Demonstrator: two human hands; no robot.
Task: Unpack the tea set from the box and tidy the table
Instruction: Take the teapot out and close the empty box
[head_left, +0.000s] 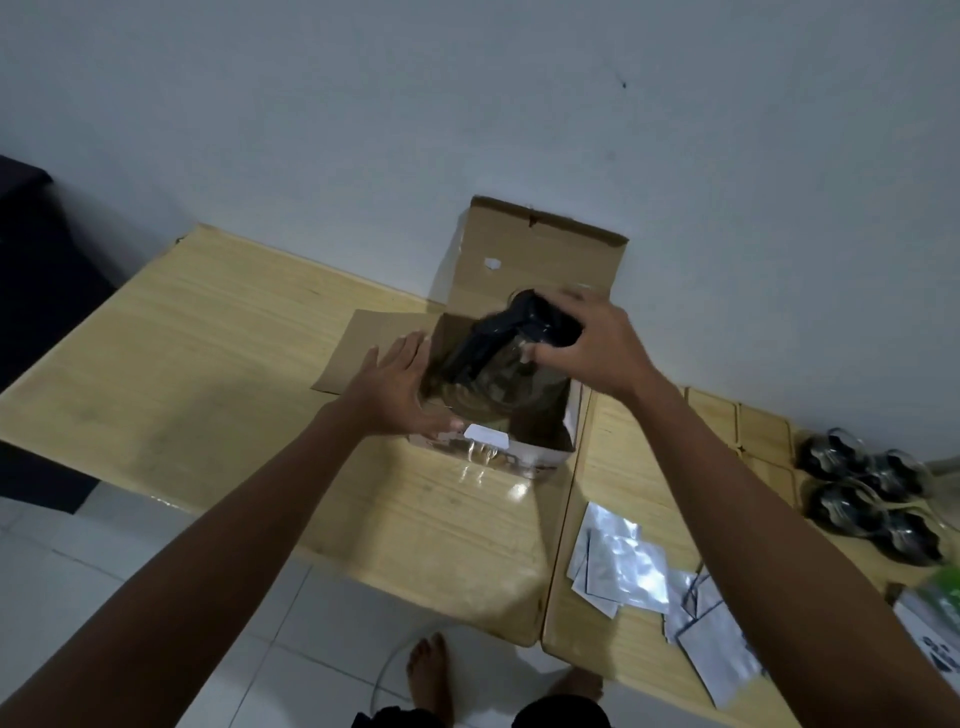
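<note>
Head view: a person stands over a pale wood-grain counter (208, 332) pushed against a grey-white wall (467, 104), both bare arms stretched toward an open cardboard box (540, 249) whose rear flap stands upright and whose left flap lies flat on the counter. The right hand (592, 343) has its grip closed around the black lid of a glass teapot (498, 364), fingers over the far side and thumb on the near side; the teapot hangs tilted in the mouth of the box, its clear body partly inside and blurred. The left hand (395, 389) is held with fingers straight and spread, its grip fully loose and holding nothing, palm turned toward the left wall of the box and the teapot; whether it touches either cannot be told. A white label (485, 435) shows on the near edge of the box, with clear plastic wrap (488, 467) lying on the counter just in front. To the right, past a seam in the counter, four dark-bottomed glass cups (872, 493) sit clustered near the wall, and several silvery foil sachets (628, 566) lie scattered near the front edge. A green and white packet (935, 613) shows at the right margin. Below, bare feet (431, 675) stand on white floor tiles (130, 597), and a dark piece of furniture (36, 270) stands at left.
</note>
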